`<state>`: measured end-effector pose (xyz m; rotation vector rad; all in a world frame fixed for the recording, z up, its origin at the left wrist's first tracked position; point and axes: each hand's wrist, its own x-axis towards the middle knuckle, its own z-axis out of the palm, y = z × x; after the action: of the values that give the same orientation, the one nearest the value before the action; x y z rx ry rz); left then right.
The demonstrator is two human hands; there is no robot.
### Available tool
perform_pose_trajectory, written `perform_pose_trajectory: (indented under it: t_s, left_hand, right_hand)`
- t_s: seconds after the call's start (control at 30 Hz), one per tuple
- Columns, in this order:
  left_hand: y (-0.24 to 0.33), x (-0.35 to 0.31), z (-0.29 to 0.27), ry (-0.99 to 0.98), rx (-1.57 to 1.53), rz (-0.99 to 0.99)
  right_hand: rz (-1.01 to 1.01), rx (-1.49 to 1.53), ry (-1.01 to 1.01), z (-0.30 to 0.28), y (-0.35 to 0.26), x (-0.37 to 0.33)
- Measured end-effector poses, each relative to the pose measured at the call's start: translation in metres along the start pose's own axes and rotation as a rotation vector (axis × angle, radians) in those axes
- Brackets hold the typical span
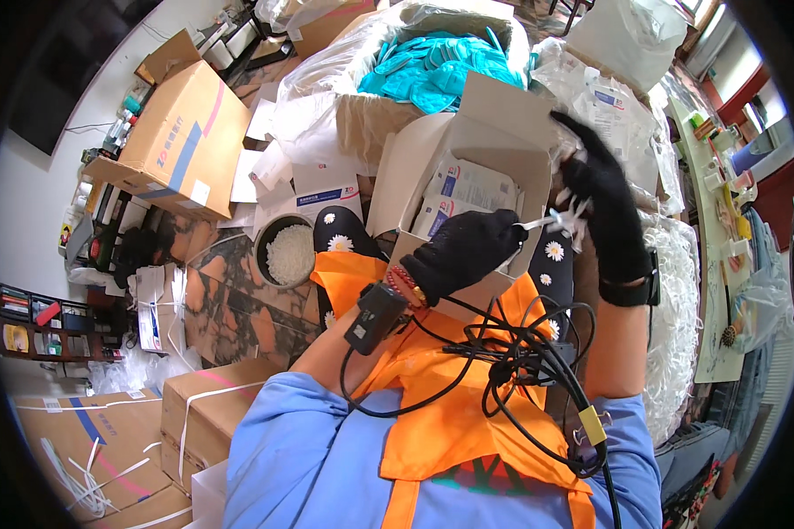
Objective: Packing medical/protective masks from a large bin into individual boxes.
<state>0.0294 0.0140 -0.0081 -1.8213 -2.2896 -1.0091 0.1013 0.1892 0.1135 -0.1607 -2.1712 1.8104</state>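
My left hand, in a black glove, is closed on a bundle of thin white strands above an open carton. Their loose ends fan out to the right. My right hand, also black-gloved, is raised beside them with its index finger stretched out and fingers apart. The strand ends come close to its palm; whether they touch it I cannot tell. Below my hands, the white carton stands between my knees, flaps up. Flat white printed packets lie inside it, partly hidden by my left hand.
A plastic-lined box of turquoise flat pieces stands ahead. At right are wrapped packets and a bag of white loops. A pot of white bits and brown cartons are left. Black cables cross my lap.
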Motion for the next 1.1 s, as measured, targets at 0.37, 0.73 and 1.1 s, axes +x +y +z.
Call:
perform_pose_trajectory:
  t_s: [0.37,0.73,1.1]
  left_hand:
    - [-0.016,-0.010,-0.034,0.054,0.021,0.147]
    - [-0.009,-0.015,-0.025,-0.085,-0.459,0.113]
    - [-0.019,-0.005,-0.070,-0.295,0.080,0.448]
  right_hand:
    - [0.392,-0.168,-0.323,0.034,0.066,-0.047]
    - [0.281,0.686,0.100,0.034,0.088,-0.056]
    - [-0.099,-0.279,0.486,-0.124,0.189,-0.037]
